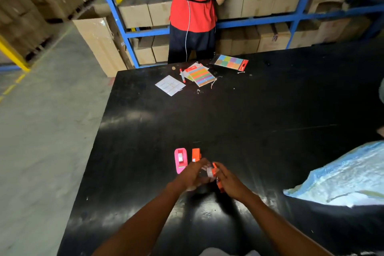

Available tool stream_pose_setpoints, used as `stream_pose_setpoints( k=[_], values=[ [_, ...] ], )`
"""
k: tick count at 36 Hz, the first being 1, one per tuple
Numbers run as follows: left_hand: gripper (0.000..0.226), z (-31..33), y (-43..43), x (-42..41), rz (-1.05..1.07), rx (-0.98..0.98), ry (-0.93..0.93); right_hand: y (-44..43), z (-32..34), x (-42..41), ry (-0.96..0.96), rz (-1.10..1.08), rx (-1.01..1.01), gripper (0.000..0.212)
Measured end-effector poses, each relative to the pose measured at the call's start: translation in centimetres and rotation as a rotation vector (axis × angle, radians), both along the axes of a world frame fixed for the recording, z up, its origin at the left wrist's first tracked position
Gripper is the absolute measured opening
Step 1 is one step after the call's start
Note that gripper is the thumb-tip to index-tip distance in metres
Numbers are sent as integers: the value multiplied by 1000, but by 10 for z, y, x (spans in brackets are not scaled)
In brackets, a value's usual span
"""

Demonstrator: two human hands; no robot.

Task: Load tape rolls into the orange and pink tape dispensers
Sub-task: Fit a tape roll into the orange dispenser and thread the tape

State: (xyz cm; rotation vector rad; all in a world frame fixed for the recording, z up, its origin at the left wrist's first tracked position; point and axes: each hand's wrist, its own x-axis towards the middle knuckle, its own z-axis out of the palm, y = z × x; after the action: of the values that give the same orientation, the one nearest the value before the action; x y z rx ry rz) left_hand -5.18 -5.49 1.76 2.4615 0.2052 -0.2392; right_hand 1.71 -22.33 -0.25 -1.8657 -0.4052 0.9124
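Pink dispenser (pixel 180 160) lies on the black table (pixel 249 120) with a roll seated in it. Orange dispenser (pixel 196 154) stands just right of it. Nearer than the pink dispenser and to its right:
- the right hand (pixel 229 184) grips a second orange dispenser (pixel 219 186);
- the left hand (pixel 191 175) pinches a tape roll (pixel 210 172) against it.

Fingertips are blurred.

My one view, head-worn, wide-angle, facing forward and down over the counter (pixel 249 131), hands close below, shelves (pixel 259 21) far ahead
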Motion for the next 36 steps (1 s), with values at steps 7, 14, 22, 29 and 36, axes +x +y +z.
stream_pose_setpoints(
  k=[7, 14, 22, 29, 36],
  values=[
    [42, 0, -5, 7, 135, -299, 25, 1, -4, 1, 66, -26, 56, 23],
    [64, 2, 1, 19, 201, -479, -39, 9, -5, 20, 221, -69, 127, 32],
    [25, -11, 18, 40, 497, -653, -33, 25, -9, 54, 313, -161, 194, 33],
    [41, -54, 32, 63, 556, -79, 144, 30, -23, 83, 406, -263, 186, 31],
    [42, -70, 21, 99, 474, 214, 363, 36, -40, 96, 423, -282, 153, 28]
  ],
)
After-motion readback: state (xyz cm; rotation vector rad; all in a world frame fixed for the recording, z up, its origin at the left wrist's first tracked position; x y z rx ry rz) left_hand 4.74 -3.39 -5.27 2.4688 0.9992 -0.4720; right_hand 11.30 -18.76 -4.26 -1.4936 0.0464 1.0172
